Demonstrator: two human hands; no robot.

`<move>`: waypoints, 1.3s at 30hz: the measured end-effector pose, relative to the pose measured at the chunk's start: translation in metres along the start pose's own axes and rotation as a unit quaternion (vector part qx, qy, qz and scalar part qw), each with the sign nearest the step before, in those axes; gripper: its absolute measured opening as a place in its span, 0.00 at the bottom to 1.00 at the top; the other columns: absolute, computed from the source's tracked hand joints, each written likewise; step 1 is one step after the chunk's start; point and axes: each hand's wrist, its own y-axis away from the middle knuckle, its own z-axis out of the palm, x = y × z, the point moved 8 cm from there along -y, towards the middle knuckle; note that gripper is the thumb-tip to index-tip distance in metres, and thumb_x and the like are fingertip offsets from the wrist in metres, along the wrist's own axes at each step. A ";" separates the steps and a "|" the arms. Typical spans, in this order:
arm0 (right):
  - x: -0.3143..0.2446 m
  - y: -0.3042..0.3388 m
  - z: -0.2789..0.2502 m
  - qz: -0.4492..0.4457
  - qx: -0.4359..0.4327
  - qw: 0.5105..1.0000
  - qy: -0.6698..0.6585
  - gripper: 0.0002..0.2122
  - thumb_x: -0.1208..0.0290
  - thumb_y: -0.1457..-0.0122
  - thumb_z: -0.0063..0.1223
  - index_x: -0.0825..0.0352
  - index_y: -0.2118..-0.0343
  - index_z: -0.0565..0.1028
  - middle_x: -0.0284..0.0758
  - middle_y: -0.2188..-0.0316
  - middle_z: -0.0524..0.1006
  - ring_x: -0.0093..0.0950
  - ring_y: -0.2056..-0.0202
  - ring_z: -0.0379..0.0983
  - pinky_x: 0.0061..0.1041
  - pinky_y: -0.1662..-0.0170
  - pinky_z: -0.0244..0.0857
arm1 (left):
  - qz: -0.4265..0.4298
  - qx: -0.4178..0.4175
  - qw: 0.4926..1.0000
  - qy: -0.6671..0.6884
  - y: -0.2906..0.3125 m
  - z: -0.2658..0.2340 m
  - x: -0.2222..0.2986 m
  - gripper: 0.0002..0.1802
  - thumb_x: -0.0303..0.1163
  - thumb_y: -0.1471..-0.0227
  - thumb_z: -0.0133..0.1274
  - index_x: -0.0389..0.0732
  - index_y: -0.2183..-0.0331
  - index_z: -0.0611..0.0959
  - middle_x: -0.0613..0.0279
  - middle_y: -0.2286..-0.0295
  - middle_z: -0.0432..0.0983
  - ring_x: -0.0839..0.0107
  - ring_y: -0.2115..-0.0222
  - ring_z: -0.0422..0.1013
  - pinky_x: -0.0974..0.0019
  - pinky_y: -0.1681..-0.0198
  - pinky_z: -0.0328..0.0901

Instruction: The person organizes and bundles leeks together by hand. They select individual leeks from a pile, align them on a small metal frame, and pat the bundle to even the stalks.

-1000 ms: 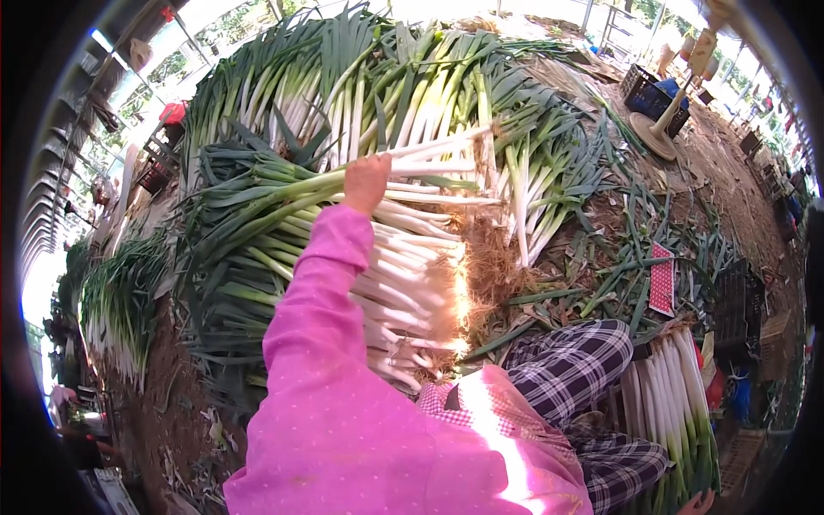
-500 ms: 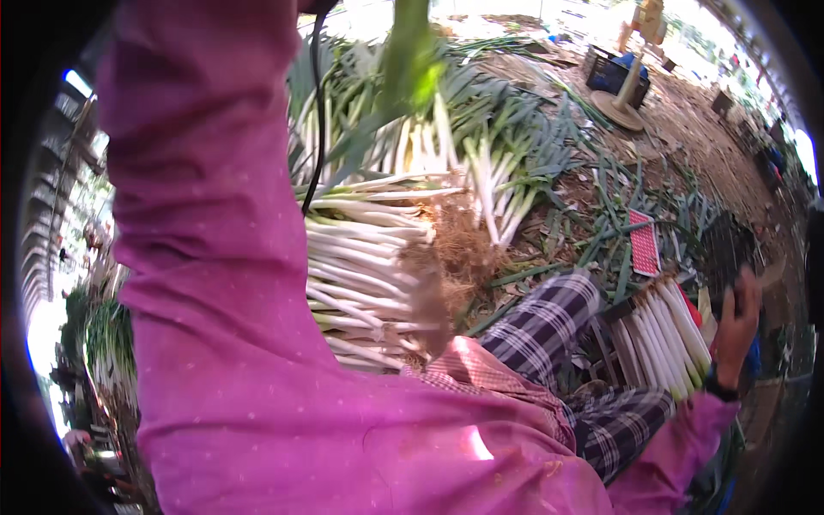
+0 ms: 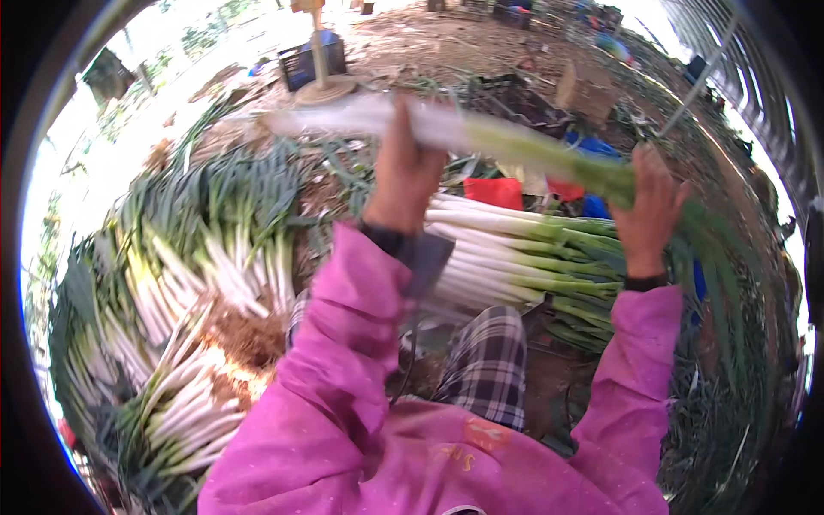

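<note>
The left hand (image 3: 407,159), at 12 o'clock, is closed around the white shaft of the held leek (image 3: 343,117). The right hand (image 3: 645,206), between 2 and 3 o'clock, is curled over the green section of the same item. The held leek spans both hands in the air, root end at 10 to 11 o'clock, leaves trailing toward 3 o'clock. Motion blur prevents telling whether it is 1 stalk or more.

Both arms wear pink sleeves (image 3: 339,313), with 1 dark band at each wrist. A plaid trouser leg (image 3: 487,356) lies at 5 o'clock, between the forearms. Beyond it, at 3 o'clock, a row of leeks (image 3: 481,249) lies side by side, white shafts toward 9 o'clock, green tops toward 3 o'clock. Loose green leaves (image 3: 712,429) cover the ground at 4 o'clock.

A larger leek pile (image 3: 154,283) occupies 8 to 10 o'clock, with brown roots (image 3: 245,335) at 8 o'clock. A red piece (image 3: 492,193) sits just beyond the row. Farther out, at 11 o'clock, a round-based stand (image 3: 324,89) is positioned in front of a dark crate (image 3: 299,69).
</note>
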 end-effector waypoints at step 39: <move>0.022 0.211 0.134 0.027 -0.516 0.830 -0.211 0.11 0.68 0.57 0.59 0.55 0.67 0.81 0.35 0.70 0.75 0.37 0.61 0.71 0.37 0.57 0.63 | -0.061 -0.279 0.405 -0.869 0.148 -0.199 -0.120 0.15 0.47 0.48 0.51 0.53 0.61 0.81 0.63 0.70 0.74 0.62 0.65 0.70 0.58 0.62 0.61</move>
